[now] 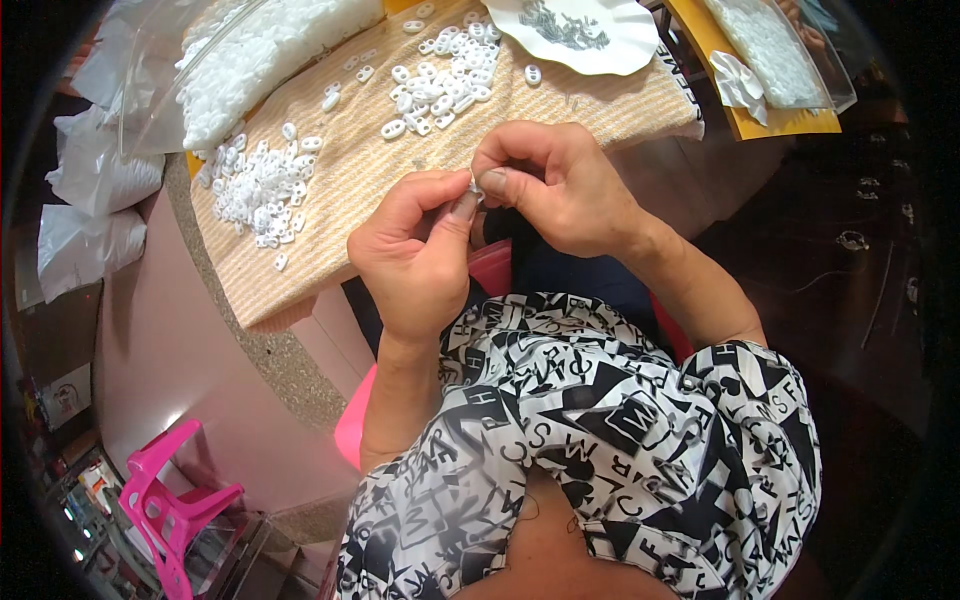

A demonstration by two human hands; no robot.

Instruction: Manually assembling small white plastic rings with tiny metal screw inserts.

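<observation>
Both the left hand (415,250) and the right hand (555,185) pinch one small white piece (476,187) past the table's near edge (300,300), so a slipped fingertip could drop it into the lap.

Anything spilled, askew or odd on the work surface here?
Nothing stands out. Small white plastic pieces lie in loose piles on the woven mat, and both hands, left and right, pinch one small piece between them.

Two hands (480,200), one white plate (640,45), one pink stool (165,505), two heaps of white pieces (260,185).
</observation>
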